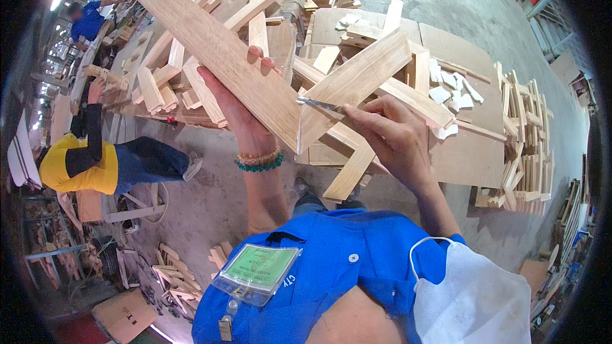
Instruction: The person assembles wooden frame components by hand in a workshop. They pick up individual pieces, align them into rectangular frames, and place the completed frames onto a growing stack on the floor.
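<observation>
In front of me two pale, flat boards meet at a mitred corner and form a V-shaped wooden piece point(217, 41). My left hand point(239, 102) supports its longer left board from below, thumb at the near edge and fingertips curling over the far edge. Between the thumb and fingers of my right hand point(398, 140) is a slim metal tool point(324, 105), perhaps a small blade. Its tip touches the wood close to the joint. A pale line runs along the corner seam; what it is I cannot tell.
Cardboard point(475, 153) covers the work surface below, strewn with wooden parts point(417, 102) and crumpled white scraps point(449, 86). Stacked wooden frames point(526, 140) stand at the right. A person in a yellow shirt point(83, 165) works at the left; another in blue point(89, 22) is farther back.
</observation>
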The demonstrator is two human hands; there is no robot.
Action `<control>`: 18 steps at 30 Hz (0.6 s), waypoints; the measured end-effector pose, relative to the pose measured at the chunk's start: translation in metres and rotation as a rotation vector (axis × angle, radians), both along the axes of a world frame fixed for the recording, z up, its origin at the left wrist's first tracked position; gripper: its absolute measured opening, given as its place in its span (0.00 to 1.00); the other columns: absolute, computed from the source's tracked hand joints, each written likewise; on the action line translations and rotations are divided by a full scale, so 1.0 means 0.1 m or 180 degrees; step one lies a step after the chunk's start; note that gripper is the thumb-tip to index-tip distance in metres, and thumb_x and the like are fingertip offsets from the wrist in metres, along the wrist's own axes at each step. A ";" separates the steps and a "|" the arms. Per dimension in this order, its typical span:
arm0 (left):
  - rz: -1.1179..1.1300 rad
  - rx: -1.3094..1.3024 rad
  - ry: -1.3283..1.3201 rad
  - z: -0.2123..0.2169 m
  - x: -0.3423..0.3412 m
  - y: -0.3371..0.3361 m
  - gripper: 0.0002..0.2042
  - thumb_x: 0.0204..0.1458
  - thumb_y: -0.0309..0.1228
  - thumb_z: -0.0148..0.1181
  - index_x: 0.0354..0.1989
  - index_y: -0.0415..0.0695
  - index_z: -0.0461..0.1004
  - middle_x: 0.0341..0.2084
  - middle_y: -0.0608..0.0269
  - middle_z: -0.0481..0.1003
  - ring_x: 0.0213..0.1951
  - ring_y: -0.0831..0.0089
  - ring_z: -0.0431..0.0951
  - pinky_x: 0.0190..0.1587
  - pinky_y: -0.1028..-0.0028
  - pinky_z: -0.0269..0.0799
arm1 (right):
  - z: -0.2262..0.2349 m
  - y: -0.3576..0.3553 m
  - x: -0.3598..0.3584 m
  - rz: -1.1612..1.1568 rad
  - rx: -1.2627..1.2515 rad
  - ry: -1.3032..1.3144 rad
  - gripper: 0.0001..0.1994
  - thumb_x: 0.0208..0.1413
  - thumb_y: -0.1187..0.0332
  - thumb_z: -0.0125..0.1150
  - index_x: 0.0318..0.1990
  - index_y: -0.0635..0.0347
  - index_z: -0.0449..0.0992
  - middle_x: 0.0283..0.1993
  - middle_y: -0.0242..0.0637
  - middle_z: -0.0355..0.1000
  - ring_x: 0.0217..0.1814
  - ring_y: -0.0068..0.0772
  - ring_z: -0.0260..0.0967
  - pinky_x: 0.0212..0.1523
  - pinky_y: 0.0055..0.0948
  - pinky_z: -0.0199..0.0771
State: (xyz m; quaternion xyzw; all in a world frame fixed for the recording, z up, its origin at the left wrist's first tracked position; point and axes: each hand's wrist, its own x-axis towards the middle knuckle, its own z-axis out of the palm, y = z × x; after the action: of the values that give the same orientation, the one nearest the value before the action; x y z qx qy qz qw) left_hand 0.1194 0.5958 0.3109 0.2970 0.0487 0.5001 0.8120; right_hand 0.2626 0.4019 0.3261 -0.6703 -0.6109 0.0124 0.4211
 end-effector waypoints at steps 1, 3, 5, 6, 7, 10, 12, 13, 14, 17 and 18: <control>0.0017 0.0029 0.0038 -0.01 0.00 0.00 0.36 0.54 0.62 0.42 0.61 0.45 0.58 0.38 0.60 0.70 0.37 0.67 0.73 0.39 0.62 0.73 | -0.02 0.00 0.02 -0.0026 0.0043 -0.0011 0.15 0.49 0.74 0.61 0.45 0.46 0.79 0.31 0.34 0.70 0.28 0.31 0.71 0.27 0.30 0.73; 0.0001 0.0056 0.0041 -0.02 0.00 0.00 0.36 0.54 0.63 0.42 0.61 0.46 0.58 0.39 0.60 0.70 0.37 0.68 0.73 0.39 0.62 0.73 | -0.02 -0.02 0.04 -0.0028 0.0055 0.0125 0.15 0.48 0.75 0.61 0.45 0.46 0.79 0.31 0.33 0.71 0.28 0.30 0.71 0.27 0.29 0.73; -0.0064 0.0045 -0.0021 -0.02 0.00 -0.01 0.36 0.54 0.63 0.41 0.61 0.46 0.58 0.39 0.59 0.71 0.37 0.68 0.73 0.39 0.62 0.73 | -0.03 -0.03 0.04 -0.0009 0.0145 0.0132 0.15 0.48 0.75 0.61 0.44 0.46 0.79 0.32 0.33 0.71 0.28 0.30 0.71 0.26 0.28 0.73; -0.0061 0.0071 -0.0013 -0.01 0.01 -0.02 0.36 0.54 0.63 0.42 0.61 0.46 0.58 0.39 0.60 0.70 0.37 0.68 0.73 0.39 0.63 0.73 | -0.04 -0.02 0.04 0.0010 0.0231 0.0069 0.15 0.48 0.76 0.61 0.44 0.47 0.79 0.32 0.33 0.71 0.29 0.30 0.71 0.27 0.28 0.73; -0.0067 0.0090 -0.0011 0.00 0.02 -0.03 0.35 0.54 0.63 0.42 0.60 0.46 0.58 0.39 0.60 0.70 0.37 0.68 0.73 0.39 0.63 0.73 | -0.04 -0.03 0.03 0.0020 0.0309 -0.0001 0.15 0.47 0.76 0.61 0.44 0.47 0.79 0.32 0.33 0.71 0.30 0.30 0.71 0.27 0.29 0.73; -0.0149 -0.0066 -0.0126 0.06 0.07 -0.07 0.33 0.55 0.64 0.37 0.56 0.49 0.62 0.35 0.59 0.71 0.36 0.67 0.74 0.37 0.66 0.74 | -0.11 -0.04 0.02 0.0172 0.0452 0.0268 0.16 0.46 0.76 0.62 0.43 0.47 0.79 0.32 0.34 0.70 0.32 0.32 0.71 0.29 0.29 0.73; -0.0142 -0.0157 -0.0143 0.08 0.07 -0.09 0.32 0.55 0.65 0.35 0.54 0.50 0.63 0.34 0.59 0.71 0.35 0.66 0.74 0.37 0.67 0.74 | -0.09 -0.10 0.00 0.0245 0.0243 0.0246 0.16 0.46 0.76 0.62 0.43 0.46 0.80 0.32 0.34 0.70 0.33 0.33 0.70 0.29 0.30 0.72; -0.0105 -0.0161 -0.0105 0.08 0.08 -0.09 0.32 0.55 0.65 0.35 0.54 0.50 0.63 0.34 0.59 0.71 0.35 0.66 0.74 0.37 0.67 0.74 | -0.09 -0.13 0.01 0.0278 0.0139 0.0237 0.16 0.46 0.76 0.63 0.43 0.46 0.80 0.32 0.34 0.70 0.34 0.33 0.70 0.29 0.30 0.72; -0.0071 -0.0165 -0.0067 0.07 0.09 -0.10 0.32 0.55 0.64 0.36 0.54 0.50 0.63 0.35 0.59 0.71 0.35 0.66 0.74 0.37 0.67 0.74 | -0.10 -0.17 0.01 0.0353 0.0107 0.0262 0.16 0.46 0.76 0.63 0.43 0.45 0.80 0.32 0.34 0.70 0.33 0.33 0.70 0.29 0.30 0.72; -0.0055 -0.0035 0.0000 0.06 0.10 -0.07 0.31 0.55 0.64 0.36 0.54 0.51 0.63 0.36 0.58 0.69 0.38 0.64 0.73 0.41 0.65 0.73 | -0.15 -0.31 0.02 0.0571 -0.0040 0.0489 0.13 0.47 0.75 0.63 0.41 0.47 0.81 0.33 0.34 0.70 0.34 0.31 0.69 0.31 0.28 0.70; 0.0028 0.0057 0.0048 0.07 0.13 -0.09 0.32 0.55 0.63 0.38 0.55 0.50 0.62 0.39 0.56 0.69 0.42 0.62 0.72 0.44 0.64 0.72 | -0.12 -0.36 0.06 0.0650 0.0016 0.0744 0.13 0.48 0.75 0.62 0.41 0.48 0.81 0.33 0.35 0.70 0.35 0.31 0.69 0.32 0.27 0.69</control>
State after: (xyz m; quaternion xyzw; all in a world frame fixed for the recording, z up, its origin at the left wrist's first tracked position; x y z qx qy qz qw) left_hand 0.1327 0.5870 0.3181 0.3079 0.0516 0.5019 0.8067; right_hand 0.2682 0.3655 0.3139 -0.5976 -0.6227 0.1316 0.4877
